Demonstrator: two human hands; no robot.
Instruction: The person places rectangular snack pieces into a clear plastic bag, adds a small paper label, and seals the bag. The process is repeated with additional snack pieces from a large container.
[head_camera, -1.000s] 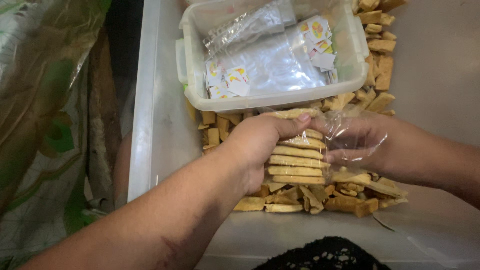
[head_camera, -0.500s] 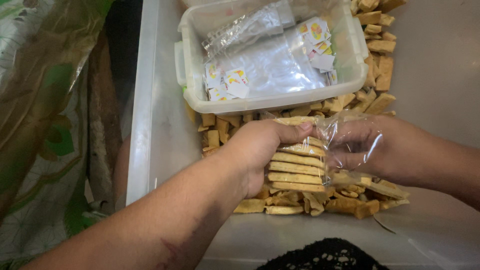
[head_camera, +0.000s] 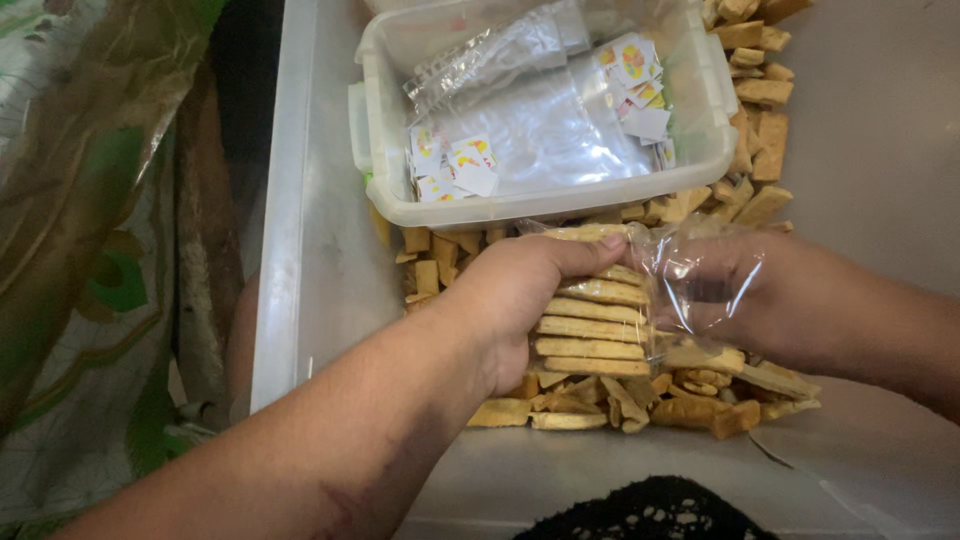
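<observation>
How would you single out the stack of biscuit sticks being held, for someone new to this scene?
Start at the big grey tub and the clear plastic box of small bags inside it. Just below that box, the left hand grips a stack of sticks against a clear bag on the right hand. Unlike the loose sticks around it, these lie flat and aligned.

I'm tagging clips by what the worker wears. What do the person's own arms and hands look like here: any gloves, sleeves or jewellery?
Both are bare. The left hand has no glove, and no ring shows; its forearm is uncovered to the frame edge, with a thin dark line near the bottom. The right hand is also ungloved, partly seen through clear plastic, with no sleeve or watch visible.
</observation>
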